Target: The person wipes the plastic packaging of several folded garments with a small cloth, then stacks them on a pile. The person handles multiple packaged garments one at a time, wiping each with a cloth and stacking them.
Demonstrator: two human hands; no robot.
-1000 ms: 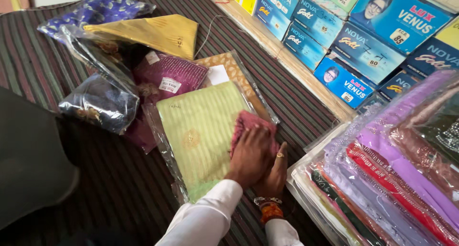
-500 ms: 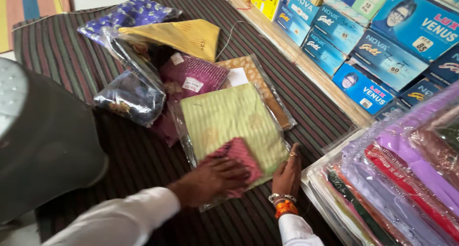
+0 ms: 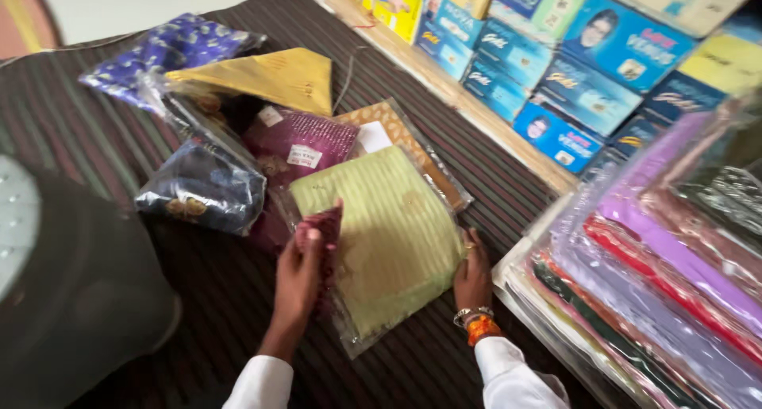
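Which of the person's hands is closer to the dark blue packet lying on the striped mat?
Left. The left hand sits just below and right of the dark blue packet; the right hand is across the green packet, at its far edge.
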